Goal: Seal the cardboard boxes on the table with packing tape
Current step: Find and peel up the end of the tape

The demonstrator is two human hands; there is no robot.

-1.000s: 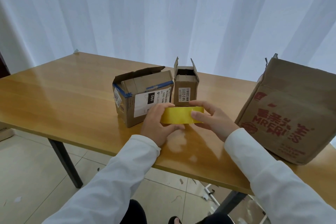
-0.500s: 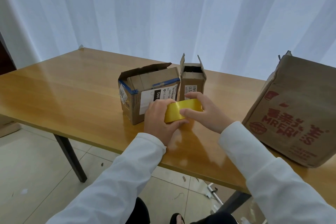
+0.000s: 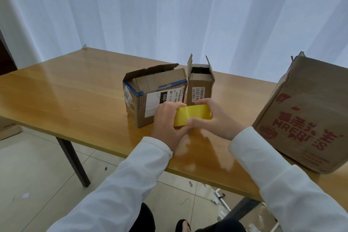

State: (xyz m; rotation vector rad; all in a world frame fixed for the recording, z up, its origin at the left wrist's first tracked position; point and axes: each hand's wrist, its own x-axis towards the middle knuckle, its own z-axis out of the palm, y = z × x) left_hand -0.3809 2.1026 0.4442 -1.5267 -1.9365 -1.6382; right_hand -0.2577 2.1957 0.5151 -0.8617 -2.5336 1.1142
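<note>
Just beyond our left hand [image 3: 166, 122] stood the medium box [image 3: 156, 93], flaps loosely ajar, its contents hidden. Our left grip curled round the yellow tape roll [image 3: 192, 115], held just above the worktop [image 3: 75, 103]. Behind the roll stood the small box [image 3: 200, 85], open and dark inside. Our right hand [image 3: 216, 118] pinched the roll's other side. Well right of it leaned the large box [image 3: 308, 115].

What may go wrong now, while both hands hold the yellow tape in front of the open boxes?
The tape roll sits between the left hand and right hand; its loose end may stick to a finger. The small box stands narrow with its flaps up and may tip if knocked.
</note>
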